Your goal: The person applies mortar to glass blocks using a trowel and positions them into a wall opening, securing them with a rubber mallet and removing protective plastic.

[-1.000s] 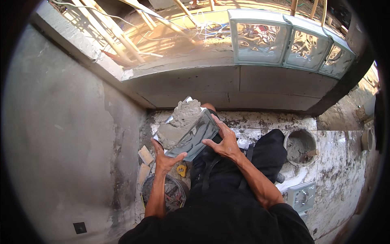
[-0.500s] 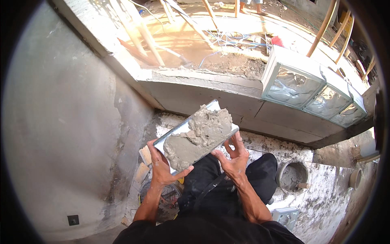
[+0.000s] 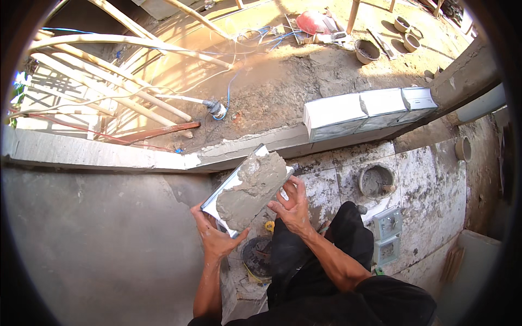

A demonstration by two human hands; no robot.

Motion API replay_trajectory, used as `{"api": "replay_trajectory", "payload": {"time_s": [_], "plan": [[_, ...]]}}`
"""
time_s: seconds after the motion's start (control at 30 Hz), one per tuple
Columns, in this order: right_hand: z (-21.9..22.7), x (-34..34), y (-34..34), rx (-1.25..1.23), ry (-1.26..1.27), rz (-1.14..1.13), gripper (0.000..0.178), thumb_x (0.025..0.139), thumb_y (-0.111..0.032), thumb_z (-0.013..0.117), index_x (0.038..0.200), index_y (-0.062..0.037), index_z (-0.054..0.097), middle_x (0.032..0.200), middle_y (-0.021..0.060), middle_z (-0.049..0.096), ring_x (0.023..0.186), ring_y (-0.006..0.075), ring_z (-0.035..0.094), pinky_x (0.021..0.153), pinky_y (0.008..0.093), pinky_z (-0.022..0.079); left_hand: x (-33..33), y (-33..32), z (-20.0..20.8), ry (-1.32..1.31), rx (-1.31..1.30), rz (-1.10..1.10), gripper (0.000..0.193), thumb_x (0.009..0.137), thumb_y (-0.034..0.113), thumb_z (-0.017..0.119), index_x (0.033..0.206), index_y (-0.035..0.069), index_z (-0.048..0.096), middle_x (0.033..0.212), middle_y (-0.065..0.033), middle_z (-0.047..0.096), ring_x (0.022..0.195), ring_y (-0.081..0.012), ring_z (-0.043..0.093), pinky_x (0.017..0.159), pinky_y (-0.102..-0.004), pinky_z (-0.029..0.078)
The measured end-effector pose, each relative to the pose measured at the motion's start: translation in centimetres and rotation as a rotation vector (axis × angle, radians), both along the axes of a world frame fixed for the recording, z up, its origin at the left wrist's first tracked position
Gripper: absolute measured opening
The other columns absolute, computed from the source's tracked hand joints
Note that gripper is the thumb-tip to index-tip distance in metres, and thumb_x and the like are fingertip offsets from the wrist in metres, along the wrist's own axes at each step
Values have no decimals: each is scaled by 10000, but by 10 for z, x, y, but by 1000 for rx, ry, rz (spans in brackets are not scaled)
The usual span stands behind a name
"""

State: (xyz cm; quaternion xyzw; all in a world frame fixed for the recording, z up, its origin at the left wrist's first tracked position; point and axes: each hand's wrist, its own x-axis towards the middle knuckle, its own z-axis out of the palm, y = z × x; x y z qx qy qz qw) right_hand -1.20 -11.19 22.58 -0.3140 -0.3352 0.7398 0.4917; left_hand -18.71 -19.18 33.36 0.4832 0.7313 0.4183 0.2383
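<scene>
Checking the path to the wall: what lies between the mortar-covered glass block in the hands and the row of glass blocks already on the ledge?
In the head view, only bare ledge separates the mortar-covered block from the laid row.

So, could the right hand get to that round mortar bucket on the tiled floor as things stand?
Probably not right away: the right hand is supporting the mortar-covered glass block, though the bucket sits unobstructed nearby.

Glass block point(image 3: 247, 190), glossy and smooth at its bare edges, top face smeared with wet grey mortar point(image 3: 251, 187), lumpy and matt. Row of laid glass blocks point(image 3: 367, 111), shiny, pale, lightly dusted. Grey plastered wall point(image 3: 98, 239), matt and fairly smooth. Concrete ledge point(image 3: 98, 155), rough and chalky. Tiled floor point(image 3: 429, 190), splashed with dried cement. Bucket point(image 3: 376, 181), crusted with grey mortar. Trousers point(image 3: 304, 266) of black matt cloth.
</scene>
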Motion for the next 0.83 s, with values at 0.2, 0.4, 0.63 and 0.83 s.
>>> {"api": "replay_trajectory", "payload": {"time_s": [0.2,0.4,0.63,0.83], "plan": [[51,-22,8,-158,91,-144,714,857,9,734,1416,-64,295,1448,152,393,1393,258,347,1141,432,338,-23,51,67,34,-140,-135,1021,549,128,945,1305,21,267,1211,-183,476,1136,-275,537,993,-418,469],[59,-52,26,-355,210,-296,506,980,-194,624,1388,-88,345,1393,75,387,1305,225,432,1037,425,434,-27,104,89,215,-209,-172,959,477,177,913,1296,3,445,1211,-185,566,1129,-340,584,974,-422,477],[1,-67,57,-490,342,-399,407,1017,-319,548,1354,-155,392,1339,17,480,1214,184,519,981,430,471,-37,171,42,297,-209,-384,905,501,223,887,1286,5,491,1264,-175,586,1160,-363,549,1010,-435,413],[-37,-87,86,-592,362,-482,562,1014,-333,544,1493,-169,301,1443,71,456,1332,234,473,1067,482,429,-40,228,12,409,-277,-513,901,520,202,849,1317,22,470,1284,-156,585,1166,-359,531,1019,-446,368]]}}
